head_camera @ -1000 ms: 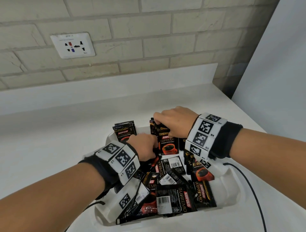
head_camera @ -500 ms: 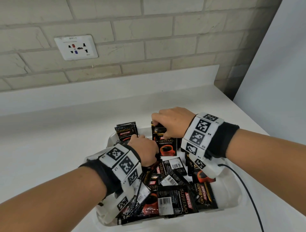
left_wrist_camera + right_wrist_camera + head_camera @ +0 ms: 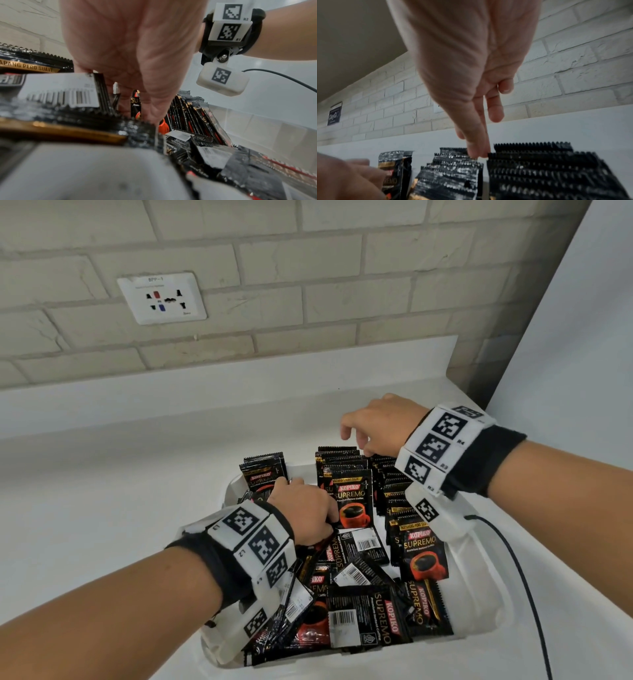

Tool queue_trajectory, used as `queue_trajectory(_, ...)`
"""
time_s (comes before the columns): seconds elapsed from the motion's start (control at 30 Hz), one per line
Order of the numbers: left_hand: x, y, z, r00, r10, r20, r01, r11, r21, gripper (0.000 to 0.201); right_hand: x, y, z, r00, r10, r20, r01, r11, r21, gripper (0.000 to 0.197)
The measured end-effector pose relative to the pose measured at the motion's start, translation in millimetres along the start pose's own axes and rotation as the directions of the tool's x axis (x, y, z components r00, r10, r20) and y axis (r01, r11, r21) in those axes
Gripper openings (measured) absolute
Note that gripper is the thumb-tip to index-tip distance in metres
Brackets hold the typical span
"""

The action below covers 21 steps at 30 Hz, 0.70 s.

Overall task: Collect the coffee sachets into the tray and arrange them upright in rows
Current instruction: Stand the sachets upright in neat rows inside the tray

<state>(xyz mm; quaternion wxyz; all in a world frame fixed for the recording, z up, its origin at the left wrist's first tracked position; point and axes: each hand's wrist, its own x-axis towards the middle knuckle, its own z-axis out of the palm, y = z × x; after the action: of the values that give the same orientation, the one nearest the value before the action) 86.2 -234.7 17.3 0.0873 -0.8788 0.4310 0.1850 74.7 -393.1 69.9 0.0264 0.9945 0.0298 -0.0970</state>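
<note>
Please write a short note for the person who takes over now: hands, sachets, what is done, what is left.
Left hand: down among the loose sachets in the tray, fingers hidden, grip unclear.
Right hand: fingers relaxed, tips on the tops of the upright rows, holding nothing.
Done: three upright rows at the tray's far end.
Left: stand up the flat pile in the near half.

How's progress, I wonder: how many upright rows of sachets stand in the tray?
3. A short left row in the tray's far-left corner, a middle row beside it, and a right row along the right wall. The loose pile in front may hide more.
</note>
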Motion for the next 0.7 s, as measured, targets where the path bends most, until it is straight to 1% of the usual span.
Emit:
queue_trajectory(0.1,-0.8,0.7,0.3,1.000,0.004,0.010,-0.004,1.000,-0.006,0.031,6.4,-0.3,7.1,1.000,-0.015,-0.006,0.015,0.999,-0.044,0.033)
queue_trajectory(0.2,-0.5,1.7,0.1,1.000,0.010,0.015,-0.010,1.000,-0.007,0.032,12.9,1.7,15.0,1.000,-0.016,-0.013,0.016,0.999,-0.038,0.033)
queue_trajectory(0.43,0.6,-2.3,0.2,1.000,-0.018,0.006,0.018,1.000,-0.013,0.034,11.4,-2.4,14.3,0.999,0.010,-0.044,-0.006,0.996,0.092,0.033)
queue_trajectory(0.57,-0.3,-3.4,-3.3,1.000,-0.023,0.016,0.023,0.999,-0.022,0.037,9.6,-6.3,15.9,0.998,0.057,-0.039,-0.051,0.988,0.147,0.032)
queue_trajectory(0.63,-1.8,-3.2,-6.6,1.000,-0.019,0.016,0.019,0.999,-0.042,0.037,4.3,-7.4,10.7,0.996,0.073,-0.050,-0.062,0.980,0.190,0.031)
queue_trajectory(0.7,-4.5,-2.2,-11.9,1.000,-0.008,0.002,0.008,0.998,-0.062,0.035,-5.6,-5.8,-2.1,0.994,0.069,-0.089,-0.050,0.979,0.196,0.028)
